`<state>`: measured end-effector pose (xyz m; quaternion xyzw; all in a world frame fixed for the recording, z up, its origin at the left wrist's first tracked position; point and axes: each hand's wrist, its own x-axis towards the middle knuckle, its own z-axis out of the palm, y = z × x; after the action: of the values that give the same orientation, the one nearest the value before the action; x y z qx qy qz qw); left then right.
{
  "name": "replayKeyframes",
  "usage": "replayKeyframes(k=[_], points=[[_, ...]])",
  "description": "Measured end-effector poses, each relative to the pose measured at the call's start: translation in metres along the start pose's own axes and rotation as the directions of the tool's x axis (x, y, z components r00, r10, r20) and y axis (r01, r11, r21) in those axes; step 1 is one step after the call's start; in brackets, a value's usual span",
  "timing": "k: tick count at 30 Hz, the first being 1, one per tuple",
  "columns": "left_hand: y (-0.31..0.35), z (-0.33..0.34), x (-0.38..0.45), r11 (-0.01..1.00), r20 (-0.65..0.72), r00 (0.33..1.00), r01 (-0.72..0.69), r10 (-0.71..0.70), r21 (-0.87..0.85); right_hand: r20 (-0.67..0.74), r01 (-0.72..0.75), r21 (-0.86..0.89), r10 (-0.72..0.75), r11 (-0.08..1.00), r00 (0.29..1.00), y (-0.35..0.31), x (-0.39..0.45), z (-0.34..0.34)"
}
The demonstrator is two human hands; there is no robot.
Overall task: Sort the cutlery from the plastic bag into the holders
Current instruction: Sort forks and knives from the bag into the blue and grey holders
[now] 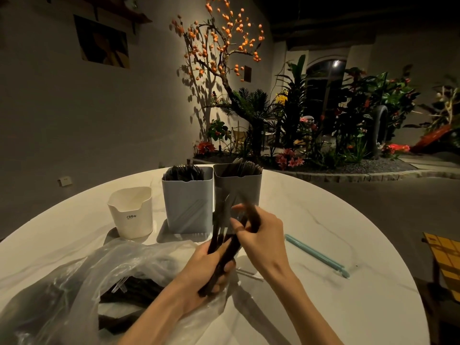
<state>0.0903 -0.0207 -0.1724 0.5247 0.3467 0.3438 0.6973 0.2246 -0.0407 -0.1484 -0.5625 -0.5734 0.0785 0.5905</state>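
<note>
My left hand (206,267) grips a bundle of black plastic cutlery (220,235) upright above the table. My right hand (261,232) pinches one blurred black piece (252,215) at the top of that bundle. A clear plastic bag (82,282) lies at the lower left with more black cutlery (129,292) inside. Behind the hands stand three holders: a low white one (132,215) that looks empty, a light grey-blue one (188,202) filled with black cutlery, and a darker grey one (245,188) also holding black pieces.
A pale blue stick (316,255) lies on the round white marble table (348,307) to the right of my hands. A yellow-seated chair (445,260) stands at the table's right edge. Plants and an orange-fruited tree (224,46) fill the background.
</note>
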Motion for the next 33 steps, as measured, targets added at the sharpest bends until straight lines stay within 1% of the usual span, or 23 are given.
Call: replayKeyframes(k=[1,3,7,10,12,15,18,20,23,28,30,31,33], points=[[-0.001,0.001,0.000,0.999,-0.023,1.000,-0.003,0.004,0.039,0.020,-0.019,-0.043,0.019,0.999,1.000,0.001,-0.001,0.003],[-0.001,0.002,0.001,0.998,-0.043,0.999,0.013,-0.010,0.065,0.016,-0.060,-0.054,0.061,0.997,0.998,0.004,-0.002,0.007],[0.000,0.002,0.000,1.000,0.012,1.000,0.027,-0.027,-0.007,0.018,-0.050,-0.031,0.050,0.998,0.999,0.005,-0.004,0.009],[0.000,-0.002,-0.002,0.999,0.034,0.999,0.022,-0.023,0.026,0.027,-0.047,-0.018,0.048,0.999,0.999,0.003,-0.005,0.010],[0.000,-0.006,-0.002,0.999,0.088,0.996,0.018,-0.022,0.036,0.030,-0.061,0.014,0.061,0.998,0.998,0.004,-0.005,0.010],[0.002,-0.012,-0.002,0.997,0.209,0.978,0.008,-0.023,0.073,0.015,-0.112,0.086,0.111,0.990,0.994,0.005,-0.004,0.009],[0.004,-0.012,-0.006,0.993,0.258,0.966,-0.002,-0.030,0.121,-0.039,-0.115,0.078,0.118,0.990,0.992,0.004,-0.003,0.009],[0.004,-0.011,-0.007,0.992,0.241,0.970,0.013,-0.042,0.122,-0.062,-0.133,0.079,0.139,0.988,0.988,0.004,-0.003,0.009],[0.004,-0.007,-0.008,0.994,0.220,0.974,0.031,-0.053,0.104,-0.069,-0.157,0.035,0.159,0.987,0.985,0.006,-0.001,0.007],[0.003,-0.004,-0.006,0.968,0.161,0.986,0.003,-0.046,0.253,-0.060,-0.189,-0.007,0.188,0.982,0.980,0.007,0.005,0.005],[0.003,-0.003,-0.006,0.957,0.150,0.988,-0.001,-0.044,0.291,-0.039,-0.222,0.051,0.224,0.974,0.974,0.007,0.006,0.002],[0.003,-0.003,-0.007,0.951,0.149,0.988,-0.003,-0.045,0.309,-0.043,-0.218,0.078,0.222,0.973,0.974,0.007,0.006,0.000],[0.003,-0.003,-0.008,0.939,0.155,0.987,-0.017,-0.038,0.345,-0.086,-0.155,0.054,0.159,0.986,0.983,0.007,0.007,-0.001]])
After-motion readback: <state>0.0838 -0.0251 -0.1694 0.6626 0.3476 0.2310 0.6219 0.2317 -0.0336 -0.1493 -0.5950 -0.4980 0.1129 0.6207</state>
